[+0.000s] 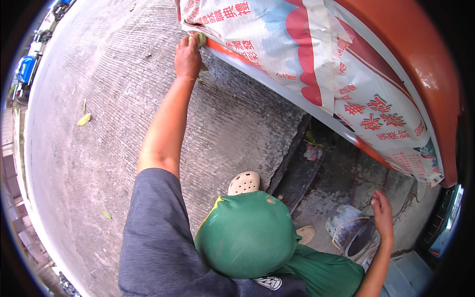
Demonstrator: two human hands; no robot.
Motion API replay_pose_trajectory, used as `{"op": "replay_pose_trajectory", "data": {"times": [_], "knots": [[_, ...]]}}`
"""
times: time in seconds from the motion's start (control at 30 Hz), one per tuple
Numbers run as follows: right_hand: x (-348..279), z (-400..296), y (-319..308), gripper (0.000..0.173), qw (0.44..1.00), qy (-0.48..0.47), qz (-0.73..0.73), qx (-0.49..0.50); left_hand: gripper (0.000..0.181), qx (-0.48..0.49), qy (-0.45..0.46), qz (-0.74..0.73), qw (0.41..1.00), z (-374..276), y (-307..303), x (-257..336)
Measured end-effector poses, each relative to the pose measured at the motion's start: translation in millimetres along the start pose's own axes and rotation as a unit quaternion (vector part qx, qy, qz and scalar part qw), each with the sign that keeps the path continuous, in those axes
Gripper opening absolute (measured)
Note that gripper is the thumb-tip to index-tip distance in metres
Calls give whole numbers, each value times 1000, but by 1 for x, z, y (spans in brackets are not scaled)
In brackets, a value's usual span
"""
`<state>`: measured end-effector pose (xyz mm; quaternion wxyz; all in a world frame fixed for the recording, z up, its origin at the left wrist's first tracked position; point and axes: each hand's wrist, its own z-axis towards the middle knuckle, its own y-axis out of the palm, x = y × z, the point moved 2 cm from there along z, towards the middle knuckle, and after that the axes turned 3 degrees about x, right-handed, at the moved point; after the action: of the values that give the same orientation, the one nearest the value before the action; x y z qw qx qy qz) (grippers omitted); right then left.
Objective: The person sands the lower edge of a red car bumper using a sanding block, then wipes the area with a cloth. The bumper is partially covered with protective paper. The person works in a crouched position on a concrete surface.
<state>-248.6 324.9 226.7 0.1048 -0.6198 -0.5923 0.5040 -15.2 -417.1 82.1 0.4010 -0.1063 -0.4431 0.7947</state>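
At the top, my left hand (187,55) grips a small yellowish roll (201,39), which looks like masking tape. It is at the lower far corner of an orange vehicle body panel (400,33). Printed sheeting (271,48) with red writing covers much of that panel, and a strip of pale tape or paper crosses it. Along the bottom of the sheeting runs a bare grey and orange edge (256,72). My right hand (383,215) hangs in the air at the lower right with nothing in it, its fingers loosely bent, above a paint-stained bucket (339,219).
Ribbed concrete (111,74) with scattered leaves spreads out on the left. A dark channel (297,174) runs beside my foot in a beige clog (245,182). My bent knee in green cloth (246,234) fills the lower middle. Another vehicle (447,222) stands at the right edge.
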Motion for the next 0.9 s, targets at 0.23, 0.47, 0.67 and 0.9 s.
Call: {"op": "replay_pose_trajectory", "data": {"times": [0.23, 0.47, 0.67, 0.9], "knots": [[-12, -2, 3, 42, 1000, -10, -22, -7, 40, -45, -106, 51, 992, 19, -10, 11], [-6, -2, 4, 42, 1000, 6, -12, -12, 53, -24, -75, 101, 992, -39, -4, 76], [-14, 3, 6, 42, 999, -10, -44, -16, 38, -48, -135, 164, 976, 7, 9, 29], [-20, 4, 12, 42, 998, -6, -53, -35, 31, -182, -146, 134, 963, 40, 18, -24]]}}
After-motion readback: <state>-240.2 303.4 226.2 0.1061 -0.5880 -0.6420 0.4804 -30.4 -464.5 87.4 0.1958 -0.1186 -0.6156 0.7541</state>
